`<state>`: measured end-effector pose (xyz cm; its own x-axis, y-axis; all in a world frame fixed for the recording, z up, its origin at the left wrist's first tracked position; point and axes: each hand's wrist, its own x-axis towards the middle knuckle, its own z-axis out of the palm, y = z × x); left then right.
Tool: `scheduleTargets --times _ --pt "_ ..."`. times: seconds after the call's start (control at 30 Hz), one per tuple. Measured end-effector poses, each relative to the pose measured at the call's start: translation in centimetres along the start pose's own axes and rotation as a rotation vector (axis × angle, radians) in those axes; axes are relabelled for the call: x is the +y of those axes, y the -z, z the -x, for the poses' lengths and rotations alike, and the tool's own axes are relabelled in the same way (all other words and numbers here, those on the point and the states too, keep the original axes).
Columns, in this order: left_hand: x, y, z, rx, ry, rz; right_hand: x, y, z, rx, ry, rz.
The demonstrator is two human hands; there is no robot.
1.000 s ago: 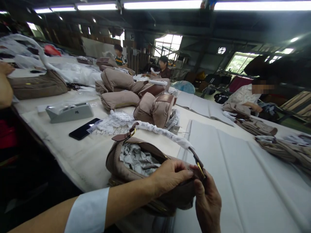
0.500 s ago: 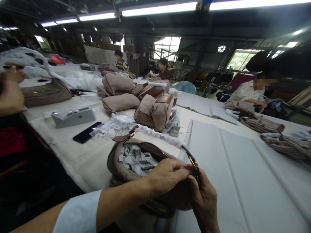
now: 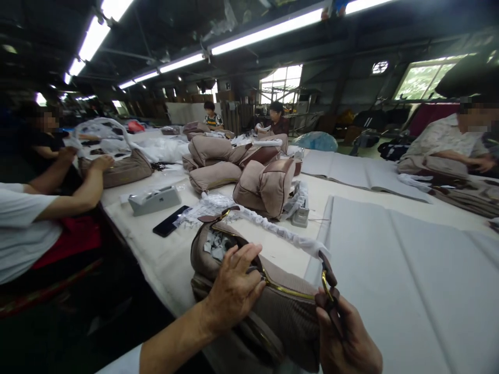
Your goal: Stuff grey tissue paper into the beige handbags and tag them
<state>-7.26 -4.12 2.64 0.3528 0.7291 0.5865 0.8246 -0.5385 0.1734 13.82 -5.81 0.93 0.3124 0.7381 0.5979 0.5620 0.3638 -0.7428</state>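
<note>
The left hand (image 3: 236,285) pinches the gold zip (image 3: 292,292) of the corduroy handbag (image 3: 290,317) on the counter (image 3: 159,262) while the right hand (image 3: 349,337) grips its leather tab (image 3: 334,314), apparently mid-zipping, next calling for steady tension.

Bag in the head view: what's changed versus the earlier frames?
The left hand moved left along the zipper, away from the right hand to mid-bag. The zipper right of it now looks closed, and less paper stuffing shows. The camera has turned left. Unchanged: right hand holding the bag at the handle's right end; phone on the table.
</note>
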Motion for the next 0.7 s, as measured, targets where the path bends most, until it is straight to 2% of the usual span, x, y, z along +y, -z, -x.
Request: scheduleTargets --times 0.07,0.1,0.13,0.2,0.27,0.37,0.47,0.57,0.7 --pt "-1.6 0.1 0.2 0.003 0.035 -0.011 0.5 0.7 -0.6 0.133 0.0 -0.101" --pt "-2.5 0.0 0.3 0.012 0.073 -0.005 0.8 1.1 -1.0 0.153 0.012 -0.129" --pt "-3.3 -0.1 0.4 0.025 0.114 -0.001 1.0 1.3 -1.4 0.117 0.043 -0.122" --pt "-4.5 -0.5 0.6 0.05 0.169 -0.009 1.0 0.8 -2.0 -0.096 0.15 -0.019" --pt "-4.6 -0.9 0.7 0.055 0.16 -0.017 0.5 -0.9 -2.4 -0.3 0.267 0.092" --pt "-3.5 -1.1 0.6 0.057 0.116 -0.016 -0.9 -4.3 -2.6 -0.417 0.303 0.11" --pt "-2.8 -0.6 0.2 0.07 0.059 -0.04 -1.7 -6.0 -2.8 -0.51 0.436 0.009" --pt "-4.0 0.5 -0.4 0.021 -0.041 -0.043 -1.6 -5.4 -2.9 -0.479 0.651 -0.083" --pt "-7.9 2.4 -0.7 -0.116 -0.115 -0.021 -1.3 -3.5 -2.9 -0.503 0.671 -0.12"
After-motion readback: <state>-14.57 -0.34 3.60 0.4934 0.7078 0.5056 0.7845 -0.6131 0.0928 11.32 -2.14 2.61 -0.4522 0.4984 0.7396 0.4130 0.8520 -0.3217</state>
